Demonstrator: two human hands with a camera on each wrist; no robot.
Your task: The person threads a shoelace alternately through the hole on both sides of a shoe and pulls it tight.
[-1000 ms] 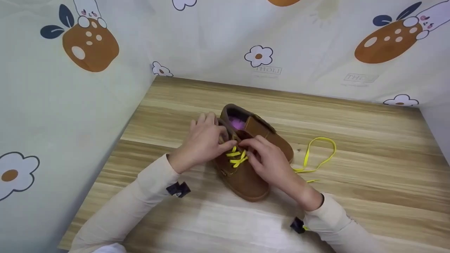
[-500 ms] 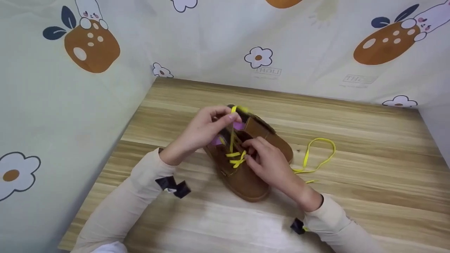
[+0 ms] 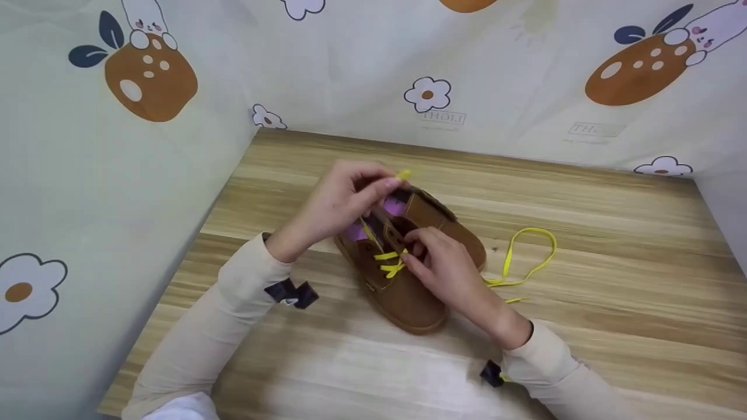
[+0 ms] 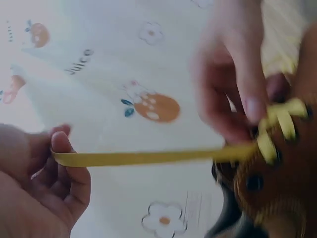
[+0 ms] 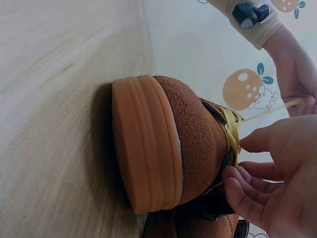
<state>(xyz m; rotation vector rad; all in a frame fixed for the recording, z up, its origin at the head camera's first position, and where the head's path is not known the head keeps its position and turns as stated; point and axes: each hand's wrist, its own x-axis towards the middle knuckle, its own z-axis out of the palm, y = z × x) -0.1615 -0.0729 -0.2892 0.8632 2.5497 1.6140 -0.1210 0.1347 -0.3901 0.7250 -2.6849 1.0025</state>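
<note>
A brown lace-up shoe [image 3: 411, 303] stands on the table, its toe toward the person, with yellow lacing [image 3: 392, 263] crossing its lower eyelets. Above the opening, my left hand [image 3: 341, 201] pinches a yellow shoelace [image 4: 133, 158] between thumb and fingers. That lace runs straight and taut from the eyelets to the hand in the left wrist view. My right hand [image 3: 455, 271] holds the shoe's eyelet flap on the far side, thumb at the crossed laces and fingers curled behind the flap. In the right wrist view, this thumb [image 5: 255, 139] lies right at the lacing.
Close behind stands a second brown shoe [image 3: 467, 236], purple filling [image 3: 395, 204] showing inside. A loose yellow lace [image 3: 551, 251] loops over the wooden table [image 3: 630, 251] to the right. Patterned white sheeting [image 3: 350, 70] hangs at the back and left side.
My left hand has risen from the shoe's eyelets, up and away, drawing the yellow lace out with it. The right hand has stayed almost in place at the flap.
</note>
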